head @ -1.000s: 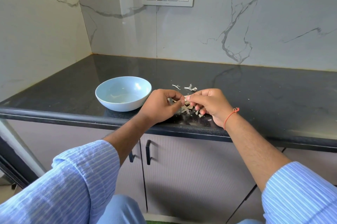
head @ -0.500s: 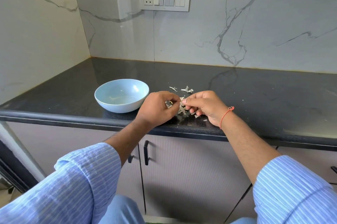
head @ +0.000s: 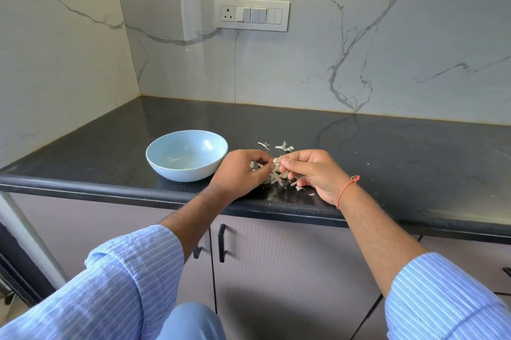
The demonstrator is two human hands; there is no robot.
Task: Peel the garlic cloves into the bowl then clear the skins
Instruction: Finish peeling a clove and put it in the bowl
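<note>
A pale blue bowl (head: pixel 187 155) stands on the black counter (head: pixel 387 151), left of my hands. My left hand (head: pixel 237 173) and my right hand (head: pixel 315 173) meet over the counter's front edge, and their fingertips pinch a small garlic clove (head: pixel 277 162) between them. A loose heap of papery garlic skins (head: pixel 276 178) lies under and between the hands. A few more skin scraps (head: pixel 283 146) lie just behind them. The bowl's inside shows only a faint pale piece near the bottom.
Marble walls close the counter at the back and left, with a switch plate (head: pixel 252 14) on the back wall. Cabinet doors with dark handles (head: pixel 222 243) are below the counter edge. Bare counter stretches to the right.
The head camera has tilted, so the scene sits lower in view. Both hands stay together at the same spot, working the clove with small finger movements.
</note>
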